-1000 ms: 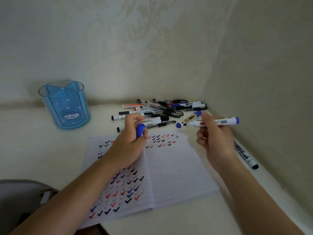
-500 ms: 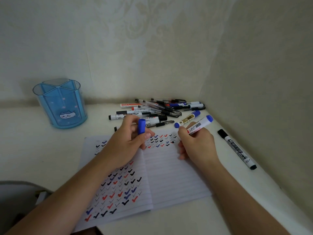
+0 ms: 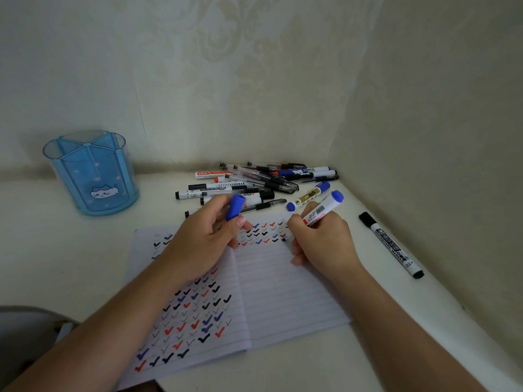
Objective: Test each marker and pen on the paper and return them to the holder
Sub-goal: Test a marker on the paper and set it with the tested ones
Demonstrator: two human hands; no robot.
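Note:
An open lined notebook lies on the white desk, its left page and top rows covered with red, blue and black ticks. My right hand grips a white marker with a blue end, tip down on the right page's top rows. My left hand rests on the notebook and pinches the marker's blue cap. A pile of several pens and markers lies behind the notebook. The blue translucent holder with a cat picture stands at the back left, with nothing in it.
A black whiteboard marker lies alone to the right of the notebook, near the right wall. The desk sits in a corner with walls behind and to the right. A grey object shows at the lower left edge.
My right hand has swung the uncapped marker from held level in the air down to the page's top rows. My left hand keeps the cap and has barely moved.

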